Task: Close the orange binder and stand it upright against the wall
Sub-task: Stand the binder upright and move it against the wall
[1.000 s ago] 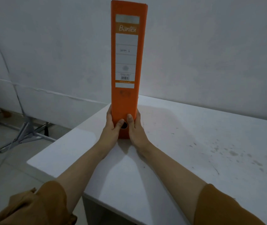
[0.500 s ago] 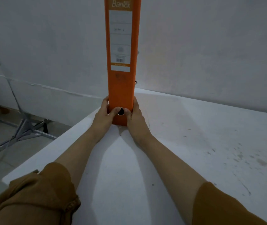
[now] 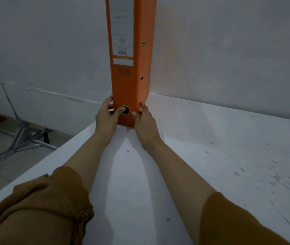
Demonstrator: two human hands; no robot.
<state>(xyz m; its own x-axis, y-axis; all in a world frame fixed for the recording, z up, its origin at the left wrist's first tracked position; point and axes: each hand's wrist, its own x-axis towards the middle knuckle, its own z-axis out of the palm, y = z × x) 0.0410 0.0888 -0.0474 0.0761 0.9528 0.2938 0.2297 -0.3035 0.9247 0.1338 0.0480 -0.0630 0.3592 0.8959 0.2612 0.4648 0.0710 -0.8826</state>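
A: Slid farther back since a moment ago: binder point(image 3: 130, 68) now at the far end of the worktop point(image 3: 229, 156), close up to the wall point(image 3: 229, 50), where before stood well short of it.

B: Touching the wall yet?

A: Cannot tell; back edge hidden behind the spine. Looks nearly there.

B: Closed?

A: Appears so. Covers together, spine facing forward, standing upright on its bottom edge.

B: And the grip?

A: Left hand point(image 3: 106, 117) curled round the binder's left side near the base, thumb resting at the finger hole point(image 3: 125, 110) in the spine. Right hand point(image 3: 145, 121) pressed flat to the binder's right side, fingers loosely bent, thumb on the spine.

B: Why so low?

A: Probably to squeeze the covers shut and steer the base while pushing back; tall and narrow, so liable to tip sideways if let go early.

B: What remains?

A: Likely a last nudge to the wall, then easing both hands off.
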